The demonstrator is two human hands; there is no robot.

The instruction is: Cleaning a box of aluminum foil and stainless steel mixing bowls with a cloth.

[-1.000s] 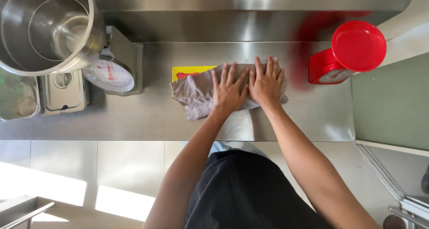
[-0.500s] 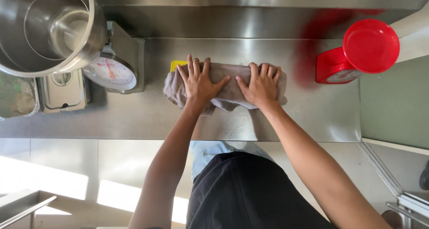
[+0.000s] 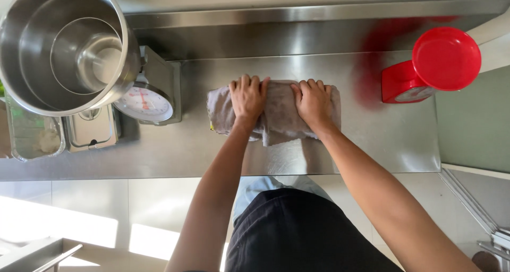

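Since earlier frame: our hands drawn closer together, yellow item now nearly covered. Tabletop bears cloth at centre. Left hand, right hand curl over its far edge, gripping fabric, pressing down to bundle it.

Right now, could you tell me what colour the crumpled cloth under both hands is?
Greyish-brown crumpled cloth, plain, clearest in the head view.
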